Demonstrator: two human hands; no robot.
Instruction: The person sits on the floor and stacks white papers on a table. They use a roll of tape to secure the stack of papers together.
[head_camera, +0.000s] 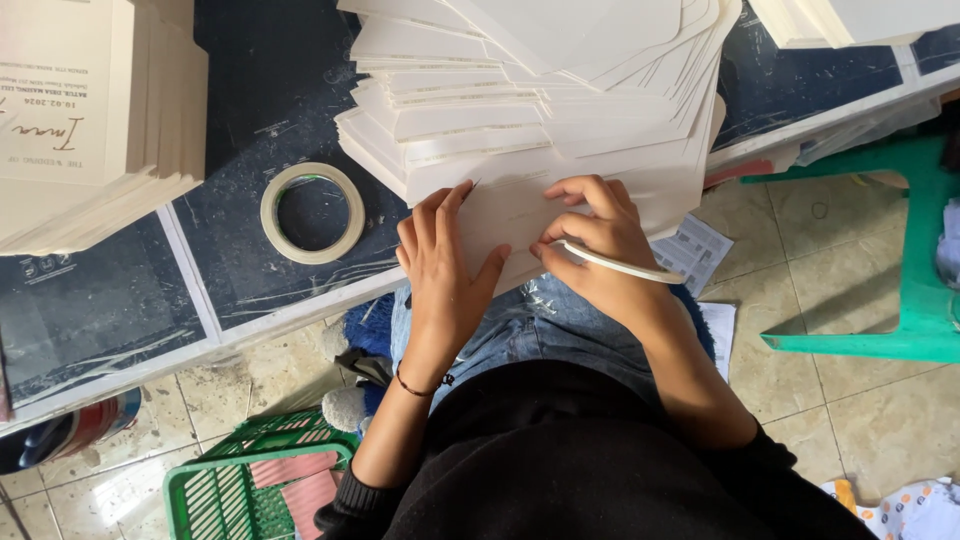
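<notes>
My left hand (443, 270) lies flat on a cream card (515, 215) at the near edge of a dark worktable (250, 90), fingers spread and pressing it down. My right hand (598, 245) rests on the same card and grips a thin white stick-like tool (620, 266) that points right. The card is the nearest sheet of a fanned pile of cream cards (530, 90) that spreads across the table beyond both hands.
A roll of pale tape (312, 212) lies left of my hands. A tall stack of printed cream cards (90, 110) stands far left. A green basket (255, 480) sits on the tiled floor, and a green plastic stool (915, 250) stands at the right.
</notes>
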